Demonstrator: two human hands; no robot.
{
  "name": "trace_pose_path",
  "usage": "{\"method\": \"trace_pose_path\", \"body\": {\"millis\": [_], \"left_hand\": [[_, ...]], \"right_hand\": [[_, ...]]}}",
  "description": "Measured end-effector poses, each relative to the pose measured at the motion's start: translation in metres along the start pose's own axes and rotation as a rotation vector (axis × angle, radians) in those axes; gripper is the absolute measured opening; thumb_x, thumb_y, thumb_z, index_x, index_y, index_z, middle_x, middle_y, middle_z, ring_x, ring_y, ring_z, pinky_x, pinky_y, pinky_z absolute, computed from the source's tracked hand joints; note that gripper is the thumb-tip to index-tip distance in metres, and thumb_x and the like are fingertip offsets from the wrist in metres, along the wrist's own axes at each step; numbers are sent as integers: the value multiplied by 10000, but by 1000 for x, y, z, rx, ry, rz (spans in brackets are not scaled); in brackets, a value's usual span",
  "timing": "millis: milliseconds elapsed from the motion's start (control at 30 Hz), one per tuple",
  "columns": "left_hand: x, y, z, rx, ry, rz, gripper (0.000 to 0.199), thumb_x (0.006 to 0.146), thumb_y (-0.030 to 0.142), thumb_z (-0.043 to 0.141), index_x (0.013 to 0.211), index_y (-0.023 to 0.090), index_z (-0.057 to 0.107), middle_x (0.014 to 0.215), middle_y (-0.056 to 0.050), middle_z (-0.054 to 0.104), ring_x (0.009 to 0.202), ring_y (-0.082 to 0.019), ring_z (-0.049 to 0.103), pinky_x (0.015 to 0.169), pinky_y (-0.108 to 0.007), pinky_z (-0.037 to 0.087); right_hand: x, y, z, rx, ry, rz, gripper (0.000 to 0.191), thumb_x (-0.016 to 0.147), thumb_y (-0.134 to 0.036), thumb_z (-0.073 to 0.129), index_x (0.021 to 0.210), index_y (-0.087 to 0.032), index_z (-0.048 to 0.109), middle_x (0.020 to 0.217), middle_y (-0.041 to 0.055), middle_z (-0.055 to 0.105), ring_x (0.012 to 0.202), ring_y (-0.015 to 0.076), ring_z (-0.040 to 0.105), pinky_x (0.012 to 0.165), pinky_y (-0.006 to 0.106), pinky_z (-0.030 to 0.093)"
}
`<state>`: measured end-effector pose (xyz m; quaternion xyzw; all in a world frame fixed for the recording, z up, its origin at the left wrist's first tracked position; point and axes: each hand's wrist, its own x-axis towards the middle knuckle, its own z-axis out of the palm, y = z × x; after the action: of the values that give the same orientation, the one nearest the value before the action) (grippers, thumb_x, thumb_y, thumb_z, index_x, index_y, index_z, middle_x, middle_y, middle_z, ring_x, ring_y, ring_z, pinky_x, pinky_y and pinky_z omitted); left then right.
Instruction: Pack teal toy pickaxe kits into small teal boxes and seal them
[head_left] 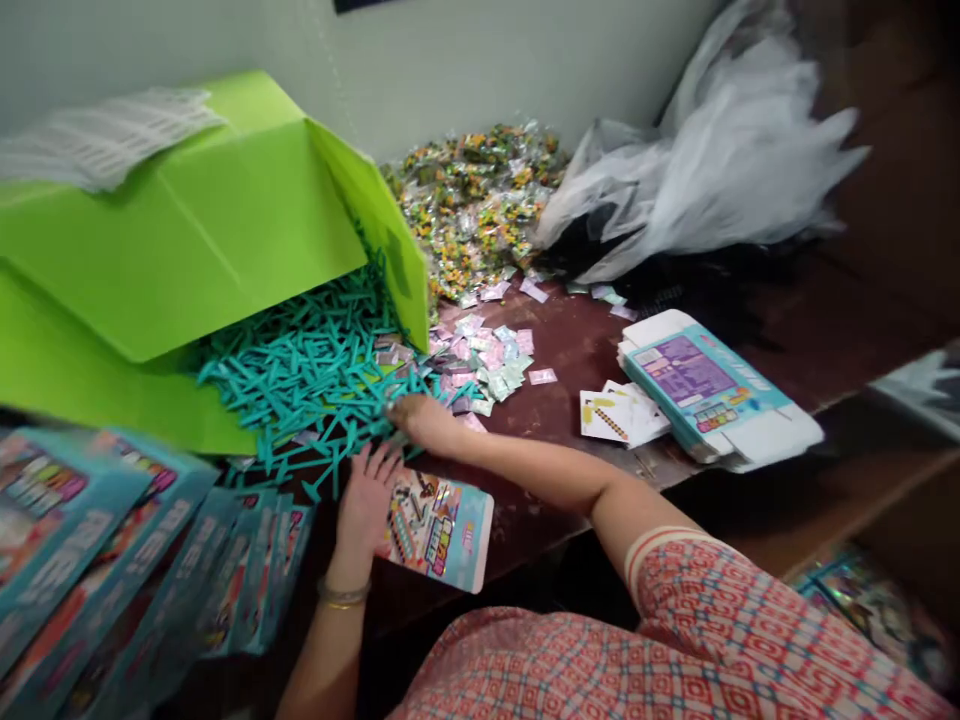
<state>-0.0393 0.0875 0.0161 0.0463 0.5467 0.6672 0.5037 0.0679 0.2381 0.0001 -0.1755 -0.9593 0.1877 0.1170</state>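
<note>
Both hands are seen from the head camera, close together at the near side of the worktop (pixel 562 390). The left hand (pixel 367 505) lies at the left end of a printed box (pixel 442 530), with its fingers stretched and slightly apart; whether it grips the box, I cannot tell. The right hand (pixel 421 422) is bent at the edge of the pile of teal pieces (pixel 315 350), its fingertips partly hidden, so I cannot tell if it has hold of one.

Near the box, the front edge of the worktop passes just beside its lower right corner. Between the box and the right forearm there is a narrow strip of surface, and a wider stretch shows between the small sachets (pixel 499 365) and the white cards (pixel 626 412). On the left, a tilted green carton (pixel 172 250) and a row of blue boxes (pixel 150 560) limit the room.

This surface is dark red-brown and meets a pale wall (pixel 480 60). Clear packets (pixel 480 210) and a white plastic bag (pixel 720 150) stand at the back; flat cartons (pixel 712 390) are stacked at right.

The box lies printed face up, its long axis going from the left hand rightward and slightly toward the person, with the white edge at the right end.
</note>
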Motion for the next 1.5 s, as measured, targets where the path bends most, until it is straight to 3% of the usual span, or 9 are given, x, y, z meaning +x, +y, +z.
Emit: {"method": "trace_pose_path", "body": {"millis": [133, 367, 533, 633, 833, 1100, 1200, 1267, 1500], "left_hand": [[37, 1, 24, -11, 57, -44, 132, 886, 233, 745, 1001, 188, 698, 927, -28, 736, 827, -146, 708, 767, -269, 575], [27, -6, 29, 157, 20, -131, 216, 743, 187, 814, 943, 181, 735, 908, -27, 757, 480, -48, 477, 427, -171, 388], [23, -5, 33, 251, 15, -84, 236, 736, 273, 843, 954, 223, 769, 1125, -59, 776, 740, -165, 713, 609, -269, 587], [24, 6, 35, 237, 57, -41, 291, 748, 310, 844, 1023, 239, 782, 1213, -67, 765, 957, -251, 767, 771, -356, 636], [14, 8, 55, 234, 0, -33, 412, 727, 339, 909, 1083, 183, 771, 1054, -80, 776, 591, -83, 574, 470, -201, 408], [3, -44, 110, -25, -196, -310, 395, 831, 521, 796, 1002, 173, 721, 1080, -122, 763, 1158, -305, 695, 1043, -438, 547], [0, -33, 101, -82, -105, -226, 313, 869, 466, 709, 967, 169, 717, 951, -85, 760, 1005, -260, 726, 929, -381, 588], [-3, -20, 93, -86, -152, -237, 377, 879, 490, 648, 1013, 146, 725, 947, -105, 760, 937, -264, 727, 822, -377, 604], [-18, 0, 65, 35, -104, -235, 505, 706, 616, 865, 864, 160, 715, 799, -78, 732, 719, -217, 693, 593, -296, 540]], "right_hand": [[-44, 16, 1, 58, 71, -269, 338, 1069, -416, 557, 1272, -192, 707, 1181, 120, 748, 1053, 224, 657, 917, 330, 486], [-88, 256, -146, -142, 266, 785, 390, 985, -96, 465, 1302, -48, 686, 1469, 302, 566, 1295, 333, 530, 1084, 485, 388], [-118, 328, -183, -153, 345, 1100, 590, 992, -64, 410, 1565, 77, 385, 1512, 402, 470, 1262, 302, 580, 1051, 439, 414], [-120, 325, -186, -129, 337, 1154, 486, 1048, -152, 403, 1465, 71, 514, 1273, 319, 670, 1099, 229, 662, 992, 353, 439], [-129, 240, -186, -168, 362, 941, 474, 1053, -218, 363, 1438, -119, 620, 1265, 222, 720, 1077, 289, 700, 969, 409, 502], [-135, 31, -74, 215, -7, -90, 400, 1008, -467, 615, 1246, -168, 732, 1097, 139, 795, 916, 240, 734, 739, 328, 532], [-80, 53, -81, 377, -109, 53, 365, 994, -530, 635, 949, -196, 774, 833, 49, 764, 742, 179, 668, 679, 279, 445], [-31, 93, -95, 438, -42, 448, 335, 974, -426, 666, 751, -183, 720, 736, 32, 714, 732, 168, 635, 707, 267, 430], [72, 164, -84, 492, 364, 851, 207, 914, -263, 640, 1063, -122, 661, 1253, 236, 682, 1286, 339, 535, 1116, 492, 379]]}}
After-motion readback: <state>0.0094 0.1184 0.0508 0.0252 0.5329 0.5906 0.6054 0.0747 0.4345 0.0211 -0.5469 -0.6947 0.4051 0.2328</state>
